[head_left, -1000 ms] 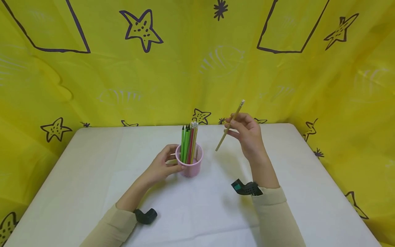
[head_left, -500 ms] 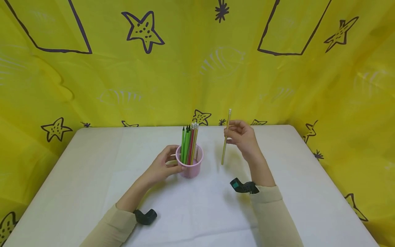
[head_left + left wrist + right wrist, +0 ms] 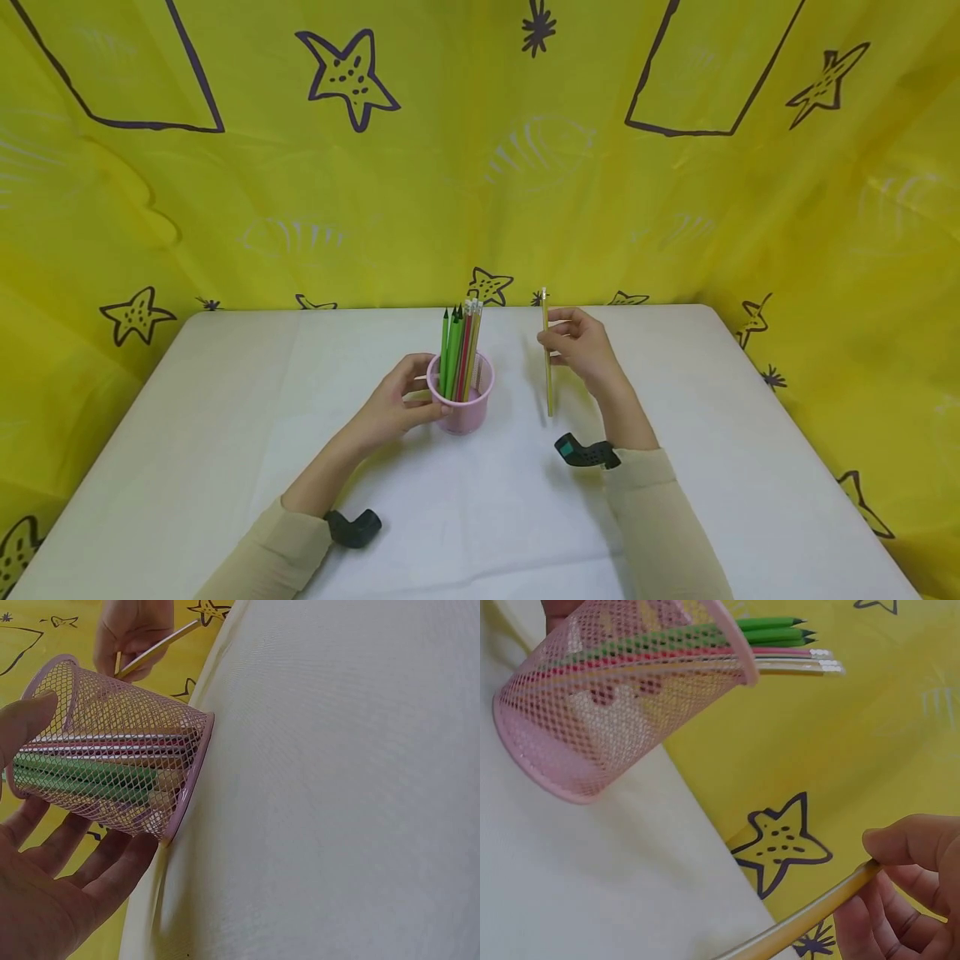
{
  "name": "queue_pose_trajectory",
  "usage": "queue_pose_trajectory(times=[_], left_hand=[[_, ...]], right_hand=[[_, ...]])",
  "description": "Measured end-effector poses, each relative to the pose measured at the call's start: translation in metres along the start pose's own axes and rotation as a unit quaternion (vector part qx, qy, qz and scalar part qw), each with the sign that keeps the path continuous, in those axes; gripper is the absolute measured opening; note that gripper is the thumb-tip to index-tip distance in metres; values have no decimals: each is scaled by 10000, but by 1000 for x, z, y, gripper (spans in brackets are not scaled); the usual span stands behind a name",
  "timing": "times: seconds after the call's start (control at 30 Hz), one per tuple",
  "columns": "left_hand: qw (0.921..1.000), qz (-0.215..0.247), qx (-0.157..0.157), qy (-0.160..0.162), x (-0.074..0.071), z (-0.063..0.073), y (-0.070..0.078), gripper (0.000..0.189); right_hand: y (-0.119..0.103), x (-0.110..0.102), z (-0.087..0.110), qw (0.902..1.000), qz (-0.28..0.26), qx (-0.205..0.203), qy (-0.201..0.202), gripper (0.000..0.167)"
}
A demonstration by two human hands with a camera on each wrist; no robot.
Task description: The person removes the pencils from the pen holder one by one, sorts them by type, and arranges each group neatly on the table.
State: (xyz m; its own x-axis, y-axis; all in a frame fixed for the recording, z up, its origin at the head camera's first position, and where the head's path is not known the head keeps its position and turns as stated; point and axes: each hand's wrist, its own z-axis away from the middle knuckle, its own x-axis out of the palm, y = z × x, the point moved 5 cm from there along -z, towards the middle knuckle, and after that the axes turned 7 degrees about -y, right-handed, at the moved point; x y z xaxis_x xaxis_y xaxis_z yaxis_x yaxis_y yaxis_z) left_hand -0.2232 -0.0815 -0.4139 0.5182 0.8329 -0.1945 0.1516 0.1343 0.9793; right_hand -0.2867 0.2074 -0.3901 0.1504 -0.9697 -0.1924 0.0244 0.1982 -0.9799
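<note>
Pencil (image 3: 549,379) hangs nearly upright in right grip (image 3: 585,346).

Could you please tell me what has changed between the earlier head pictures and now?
The right hand has moved down and slightly left, and the yellow pencil it pinches has swung from a slant to nearly upright, eraser end up. Nothing was newly grasped or let go. The left hand still holds the pink mesh cup, with its pencils unchanged.
</note>
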Motion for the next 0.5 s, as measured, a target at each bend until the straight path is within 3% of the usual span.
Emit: queue_pose_trajectory(times=[0.5], left_hand=[[10000,-25,-70,11,0,0,-2,68]], right_hand=[[25,11,-8,9963,679,531,51,37]])
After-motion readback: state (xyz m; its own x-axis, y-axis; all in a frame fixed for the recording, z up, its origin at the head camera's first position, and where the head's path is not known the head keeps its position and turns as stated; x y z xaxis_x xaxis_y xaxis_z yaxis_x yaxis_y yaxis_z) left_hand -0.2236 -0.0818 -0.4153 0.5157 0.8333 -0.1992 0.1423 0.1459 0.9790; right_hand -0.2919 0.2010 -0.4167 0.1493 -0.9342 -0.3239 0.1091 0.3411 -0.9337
